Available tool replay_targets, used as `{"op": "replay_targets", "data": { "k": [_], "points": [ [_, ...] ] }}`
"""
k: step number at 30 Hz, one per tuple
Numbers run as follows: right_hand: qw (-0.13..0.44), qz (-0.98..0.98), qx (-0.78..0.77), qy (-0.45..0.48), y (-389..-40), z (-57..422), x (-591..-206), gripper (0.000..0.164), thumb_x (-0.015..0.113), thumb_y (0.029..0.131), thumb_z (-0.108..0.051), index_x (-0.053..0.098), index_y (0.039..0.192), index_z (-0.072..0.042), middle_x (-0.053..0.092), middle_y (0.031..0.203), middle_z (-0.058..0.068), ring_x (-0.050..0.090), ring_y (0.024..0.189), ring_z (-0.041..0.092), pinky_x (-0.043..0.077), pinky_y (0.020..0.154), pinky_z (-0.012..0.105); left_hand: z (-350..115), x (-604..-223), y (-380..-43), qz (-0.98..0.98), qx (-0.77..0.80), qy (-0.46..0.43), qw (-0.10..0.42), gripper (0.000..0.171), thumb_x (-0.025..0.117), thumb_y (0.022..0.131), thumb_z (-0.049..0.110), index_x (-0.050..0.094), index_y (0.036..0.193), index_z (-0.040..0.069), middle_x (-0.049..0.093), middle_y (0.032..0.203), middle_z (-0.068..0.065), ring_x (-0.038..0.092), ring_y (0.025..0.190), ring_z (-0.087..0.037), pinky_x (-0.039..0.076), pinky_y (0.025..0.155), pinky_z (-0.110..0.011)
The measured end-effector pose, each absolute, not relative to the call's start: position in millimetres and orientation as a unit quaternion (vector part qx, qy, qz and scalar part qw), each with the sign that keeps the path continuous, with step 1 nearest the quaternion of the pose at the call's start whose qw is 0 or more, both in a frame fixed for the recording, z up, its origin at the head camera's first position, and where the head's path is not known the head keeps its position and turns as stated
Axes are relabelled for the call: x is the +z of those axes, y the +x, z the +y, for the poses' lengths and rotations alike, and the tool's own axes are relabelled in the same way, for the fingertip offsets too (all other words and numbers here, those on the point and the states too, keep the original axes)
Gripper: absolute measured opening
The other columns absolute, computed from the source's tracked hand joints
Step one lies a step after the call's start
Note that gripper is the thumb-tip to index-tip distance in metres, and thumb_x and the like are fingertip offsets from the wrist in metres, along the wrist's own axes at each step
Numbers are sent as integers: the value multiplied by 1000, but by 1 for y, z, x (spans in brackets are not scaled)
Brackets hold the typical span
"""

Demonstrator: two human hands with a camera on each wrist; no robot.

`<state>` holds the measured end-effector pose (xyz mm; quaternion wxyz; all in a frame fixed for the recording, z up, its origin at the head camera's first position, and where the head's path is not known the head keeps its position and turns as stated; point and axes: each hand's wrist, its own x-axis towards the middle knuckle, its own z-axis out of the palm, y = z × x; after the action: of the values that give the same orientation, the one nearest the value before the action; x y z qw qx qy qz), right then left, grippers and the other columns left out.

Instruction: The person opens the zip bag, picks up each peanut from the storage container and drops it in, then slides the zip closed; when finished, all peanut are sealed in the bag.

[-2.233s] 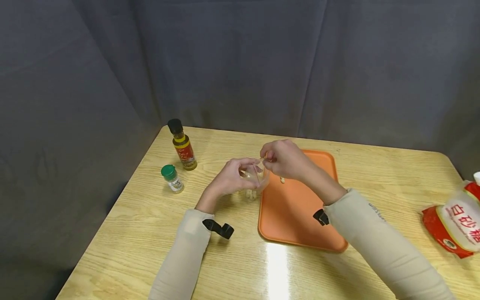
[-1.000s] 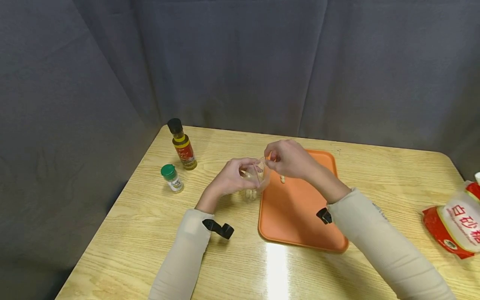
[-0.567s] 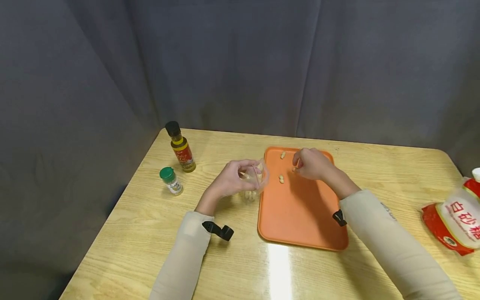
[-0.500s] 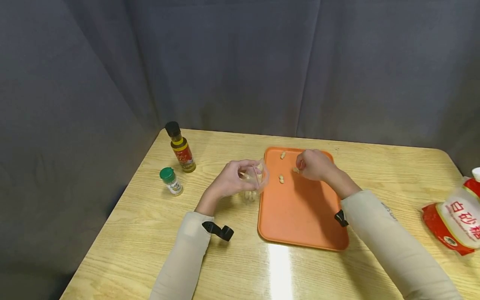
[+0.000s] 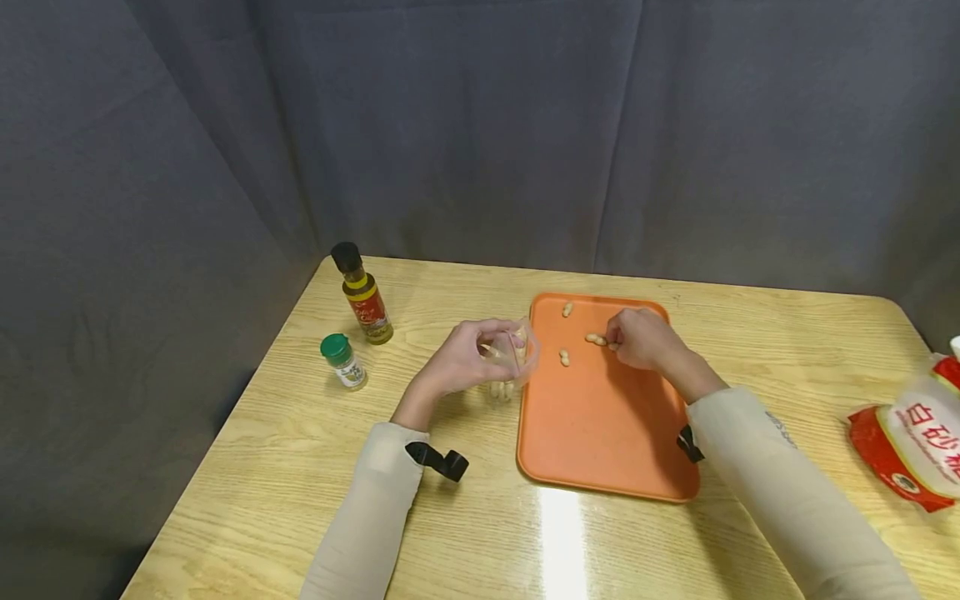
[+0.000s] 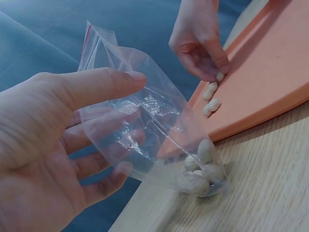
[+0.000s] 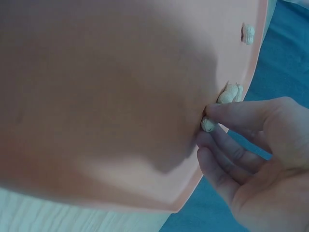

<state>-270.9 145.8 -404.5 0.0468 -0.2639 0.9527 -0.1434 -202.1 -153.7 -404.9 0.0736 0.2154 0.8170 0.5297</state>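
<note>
My left hand (image 5: pixel 457 358) grips a clear zip bag (image 6: pixel 157 125) near its mouth, thumb on the near side and fingers behind. Unshelled peanuts (image 6: pixel 195 176) lie bunched in the bag's lower corner, beside the left edge of the orange tray (image 5: pixel 592 433). Over the tray's far right part, my right hand (image 5: pixel 647 340) pinches a peanut (image 7: pixel 208 124) between thumb and fingers, down at the tray's surface. Just left of those fingertips lies another peanut (image 5: pixel 595 339). Two more peanuts sit farther left, one near the far rim (image 5: pixel 567 309) and one closer to me (image 5: pixel 564 357).
A dark-capped olive oil bottle (image 5: pixel 367 304) stands at the table's back left. Before it is a small green-lidded seasoning jar (image 5: pixel 343 362). A red and white sugar bag (image 5: pixel 911 437) lies at the right edge. Grey curtain (image 5: pixel 480 133) hangs behind the table (image 5: pixel 255 492).
My right hand has gone from the bag's mouth rightward to the tray. A peanut now lies on the tray left of its fingers. The left hand and bag have stayed in place.
</note>
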Motion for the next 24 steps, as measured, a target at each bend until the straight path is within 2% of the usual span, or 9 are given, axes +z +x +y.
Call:
{"op": "replay_targets", "data": {
  "k": [11,16,21,24],
  "points": [
    [26,945,-171,-278,-273,146,-402,6,70,80,2,72,79,-3,60,66,0,48,61,18,41,60,36,-154,-405,-202,817,532,208,80,64,79,79,9,57,140,8,70,114,-1,63,105,-19,50,91,-41],
    [6,940,-179,-291,-270,137,-388,5,70,81,2,70,79,-3,62,71,3,47,61,17,41,60,35,-154,-406,-202,818,532,203,80,65,79,79,9,57,140,9,70,114,-1,63,104,-20,52,86,-37],
    [-3,928,-197,-316,-262,119,-368,14,63,82,5,66,76,-7,51,65,0,39,58,14,34,58,33,-153,-406,-202,821,529,203,75,64,79,79,9,57,139,8,70,112,1,63,103,-20,52,84,-35],
    [-12,918,-211,-335,-255,106,-356,13,60,83,5,69,80,-5,55,67,1,42,58,15,37,59,34,-153,-406,-202,819,531,204,75,64,79,78,8,57,139,8,70,112,0,63,104,-20,53,84,-35]
  ]
}}
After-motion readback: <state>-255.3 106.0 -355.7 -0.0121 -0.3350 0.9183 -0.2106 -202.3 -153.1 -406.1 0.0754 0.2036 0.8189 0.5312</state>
